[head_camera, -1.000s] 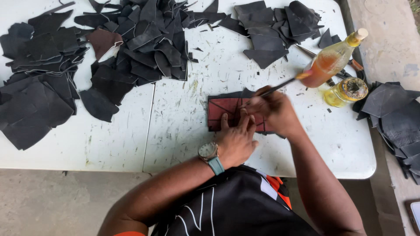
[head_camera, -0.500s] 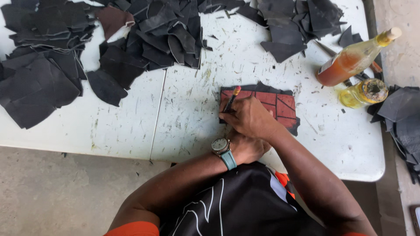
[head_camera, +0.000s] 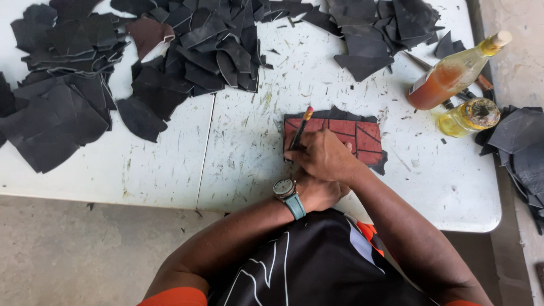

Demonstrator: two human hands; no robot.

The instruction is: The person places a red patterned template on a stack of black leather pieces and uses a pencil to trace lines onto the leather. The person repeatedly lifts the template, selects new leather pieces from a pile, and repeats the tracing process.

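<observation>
A red template [head_camera: 362,136] with dark lines lies flat on a dark piece [head_camera: 378,164] near the front edge of the white table [head_camera: 238,164], right of its centre seam. The dark piece shows along the template's top and at its lower right corner. The right hand [head_camera: 323,156] rests on the template's left part, fingers closed around a pen [head_camera: 300,127] whose tip meets the template's left edge; the pen leans away from the person, its orange end up. The left hand [head_camera: 317,192] lies just below the right one, partly hidden under it, so whether its fingers are open or closed cannot be told; a watch [head_camera: 284,188] with a teal strap sits on its wrist.

Black scraps [head_camera: 187,51] are heaped across the far side of the table, with one brown piece [head_camera: 148,34] among them. To the right stand-in a tilted bottle [head_camera: 453,73] of amber liquid lies beside a small jar [head_camera: 470,116] of yellow liquid. More dark scraps [head_camera: 521,147] lie off the table's right edge.
</observation>
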